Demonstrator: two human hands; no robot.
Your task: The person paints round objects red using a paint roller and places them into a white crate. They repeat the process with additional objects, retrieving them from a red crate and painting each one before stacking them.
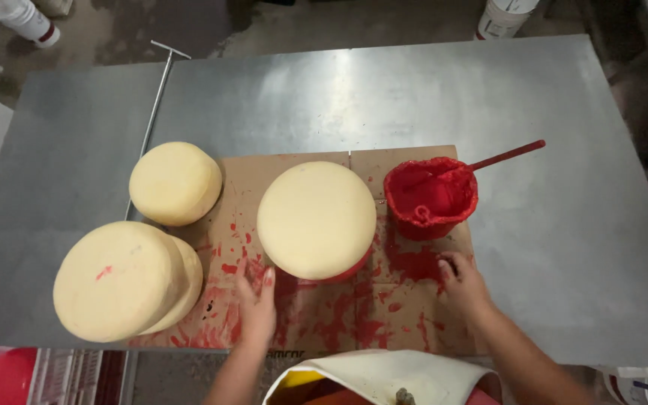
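Observation:
A pale yellow cheese wheel (316, 217) stands in the middle of a flattened piece of cardboard (406, 315) spattered with red; red coating shows along its lower edge. My left hand (258, 300) rests flat on the cardboard just left of and below the wheel, fingers apart. My right hand (460, 281) lies on the cardboard below a red-coated pot (429, 199) of red coating, holding nothing. A red-handled brush (504, 157) sticks out of the pot to the right.
Two more uncoated wheels sit to the left: a small one (175, 182) and a large stacked one (121, 281). All rest on a grey metal table (414, 90). A thin metal rod (155, 97) lies along its left seam. A white bucket (500, 16) stands beyond.

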